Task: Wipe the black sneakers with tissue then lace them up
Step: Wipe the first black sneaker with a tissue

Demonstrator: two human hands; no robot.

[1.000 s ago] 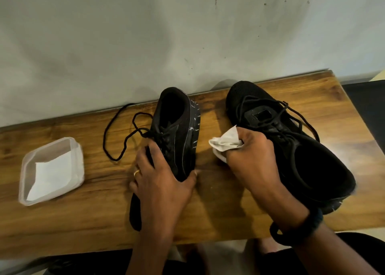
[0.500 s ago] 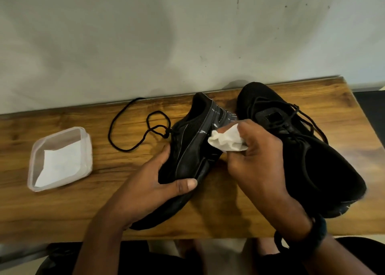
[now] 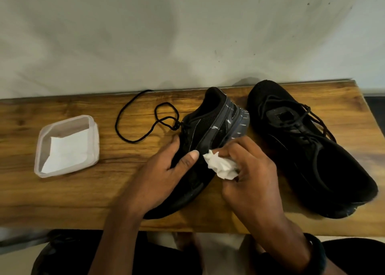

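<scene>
Two black sneakers lie on a wooden table [image 3: 62,195]. The left sneaker [image 3: 216,120] is tipped onto its side, heel toward the wall, its loose black lace [image 3: 133,118] trailing to the left. My left hand [image 3: 164,170] grips it around the middle, thumb on its side panel. My right hand [image 3: 250,170] holds a crumpled white tissue [image 3: 220,166] pressed against that sneaker's side, just right of my left thumb. The right sneaker [image 3: 308,149] stands upright with its laces loosely threaded, untouched, behind my right hand.
A shallow clear plastic container [image 3: 41,141] holding folded white tissue [image 3: 66,151] sits at the table's left. A grey wall rises right behind the table. The table's front edge is just under my wrists. A dark band circles my right wrist [image 3: 314,254].
My left hand has tipped the left sneaker further onto its side. My right hand has slid the tissue from near the heel down toward the middle of the sneaker's side.
</scene>
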